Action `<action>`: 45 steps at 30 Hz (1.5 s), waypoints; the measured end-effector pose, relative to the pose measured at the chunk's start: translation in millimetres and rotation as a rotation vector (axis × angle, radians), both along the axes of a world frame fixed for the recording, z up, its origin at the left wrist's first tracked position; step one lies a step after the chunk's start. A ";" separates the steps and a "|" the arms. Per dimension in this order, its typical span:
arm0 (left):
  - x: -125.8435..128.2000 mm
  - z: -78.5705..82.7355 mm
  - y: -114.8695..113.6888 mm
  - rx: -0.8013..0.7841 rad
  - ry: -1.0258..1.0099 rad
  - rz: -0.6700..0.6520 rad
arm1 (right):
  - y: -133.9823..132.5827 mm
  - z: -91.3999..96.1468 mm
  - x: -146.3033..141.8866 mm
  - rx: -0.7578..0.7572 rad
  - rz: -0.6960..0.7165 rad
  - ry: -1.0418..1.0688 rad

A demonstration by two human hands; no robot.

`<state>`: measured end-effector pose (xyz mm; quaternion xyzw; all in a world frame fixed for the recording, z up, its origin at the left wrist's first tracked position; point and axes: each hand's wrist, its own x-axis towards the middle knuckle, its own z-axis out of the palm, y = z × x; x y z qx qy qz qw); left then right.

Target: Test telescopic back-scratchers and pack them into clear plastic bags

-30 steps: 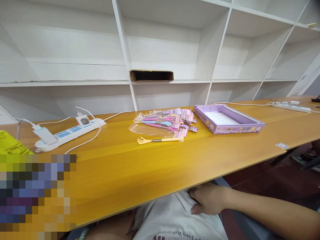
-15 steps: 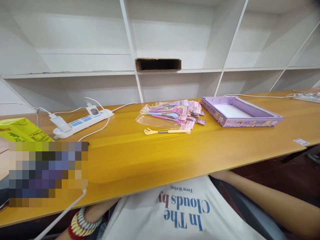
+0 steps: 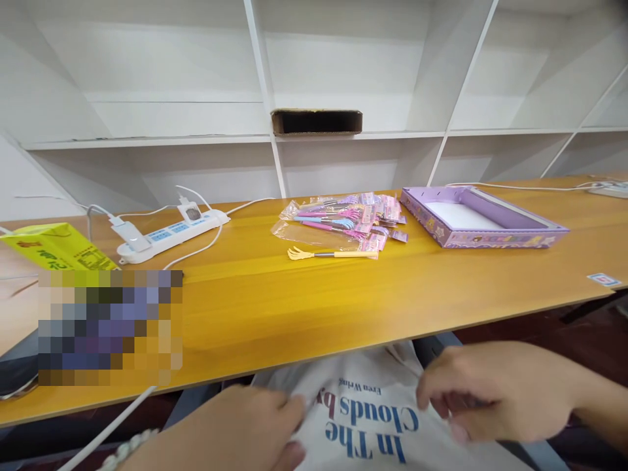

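Observation:
My left hand (image 3: 240,425) is in front of the table edge, over the white shirt, slightly blurred, with thumb and fingers apart and nothing in it. My right hand (image 3: 490,392) hovers opposite, over the shirt's other side; its fingers are loosely bent, apart from the thumb, and hold nothing. Beyond both hands, a yellow back scratcher (image 3: 333,254) with a hand-shaped end lies crosswise on the table. Just behind it is a pile of pink, blue and purple back scratchers (image 3: 338,219) in clear wrappers. A shallow purple box (image 3: 510,239) sits to the right of the pile.
On the wooden table (image 3: 294,307) at left are a white power strip (image 3: 171,237) with plugs and cables, a yellow carton (image 3: 59,247) and a blurred-out item (image 3: 108,327). White shelves (image 3: 343,59) rise behind, holding a cardboard box (image 3: 316,122).
Both hands have come up from below the table edge to in front of the shirt. The view has shifted slightly; the things on the table lie as before.

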<state>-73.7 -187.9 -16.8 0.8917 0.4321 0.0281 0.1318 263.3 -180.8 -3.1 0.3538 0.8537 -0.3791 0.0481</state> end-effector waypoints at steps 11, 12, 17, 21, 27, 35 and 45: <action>66.6 49.4 193.1 0.332 -0.253 0.162 | 188.6 15.1 -60.1 0.796 -0.135 -0.326; 60.2 42.6 205.6 0.312 -0.239 0.135 | 196.8 7.1 -62.8 0.791 -0.138 -0.333; 41.3 7.5 224.7 0.325 -0.229 0.010 | 201.1 -21.8 -64.8 0.826 -0.152 -0.213; 40.8 -4.9 218.3 0.430 -0.170 -0.086 | 195.3 -27.8 -62.6 0.901 -0.243 -0.181; 41.9 1.8 217.1 0.636 -0.059 -0.112 | 193.2 -22.7 -62.3 0.965 -0.390 -0.146; 46.2 0.9 212.1 0.782 -0.021 -0.156 | 187.9 -21.2 -63.0 0.938 -0.197 -0.005; 67.6 5.8 193.3 0.887 -0.253 0.090 | 184.2 -19.9 -72.3 0.906 -0.370 0.149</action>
